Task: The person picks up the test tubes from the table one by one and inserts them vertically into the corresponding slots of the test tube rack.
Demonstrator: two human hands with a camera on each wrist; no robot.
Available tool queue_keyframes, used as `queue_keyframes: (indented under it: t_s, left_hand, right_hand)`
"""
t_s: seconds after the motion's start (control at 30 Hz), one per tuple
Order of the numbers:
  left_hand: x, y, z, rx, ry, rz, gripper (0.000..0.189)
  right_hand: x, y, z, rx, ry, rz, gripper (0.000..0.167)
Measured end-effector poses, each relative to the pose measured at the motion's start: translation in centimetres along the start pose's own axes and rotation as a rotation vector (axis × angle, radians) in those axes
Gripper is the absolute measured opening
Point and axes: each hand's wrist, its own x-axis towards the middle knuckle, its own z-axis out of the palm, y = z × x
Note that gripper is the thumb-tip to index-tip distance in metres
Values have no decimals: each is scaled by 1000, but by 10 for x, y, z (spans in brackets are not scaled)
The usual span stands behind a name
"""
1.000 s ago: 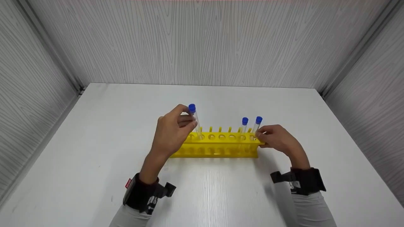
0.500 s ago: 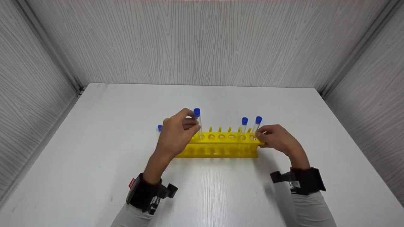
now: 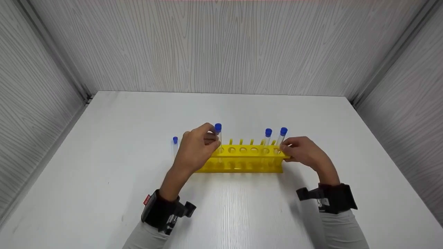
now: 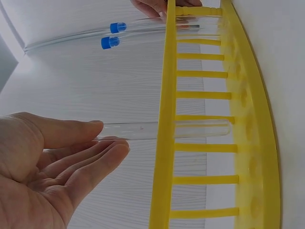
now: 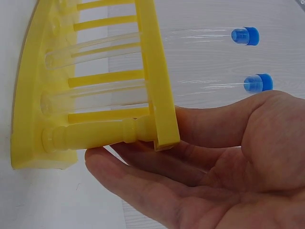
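My left hand pinches a clear test tube between thumb and fingers, near its blue cap. The tube passes through a hole in the top bar of the yellow test tube rack. In the left wrist view its rounded tip hangs short of the base. My right hand grips the rack's right end, thumb by the top bar and fingers around the end post. Two capped tubes, one inner and one outer, stand in the holes beside it.
Another blue-capped tube stands at the far left; its lower part and the rack's left end are hidden behind my left hand. The white table has a grey wood-grain panel behind it and more panels at both sides.
My left hand has moved right and down, sinking the tube deeper into its hole and bringing it more upright. The far-left tube has come into sight. The right hand has stayed put.
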Motion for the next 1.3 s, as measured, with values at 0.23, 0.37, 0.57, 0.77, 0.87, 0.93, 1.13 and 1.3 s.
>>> queue_keyframes:
  t_s: [0.23, 0.37, 0.57, 0.77, 0.87, 0.93, 1.13, 1.3]
  left_hand:
    - [1, -1, 2, 14, -22, -35, 19]
    - [1, -2, 2, 27, -31, -45, 18]
    - [2, -5, 4, 45, -44, -51, 17]
    - [2, -6, 5, 46, -57, -59, 17]
    - [2, -5, 5, 46, -66, -65, 18]
    - [2, -5, 5, 44, -70, -65, 18]
    - [2, -5, 5, 46, -77, -69, 17]
    - [1, -4, 5, 46, -87, -84, 17]
  right_hand:
    - [1, -2, 0, 3, -2, 6, 39]
    - [1, -2, 0, -1, -1, 3, 39]
    - [1, -2, 1, 0, -4, 3, 38]
    - [0, -1, 0, 7, -4, -1, 39]
    - [0, 0, 0, 9, -2, -10, 40]
    - [0, 0, 0, 11, -1, -16, 40]
    - [0, 0, 0, 13, -1, -10, 39]
    - [0, -1, 0, 6, 0, 4, 39]
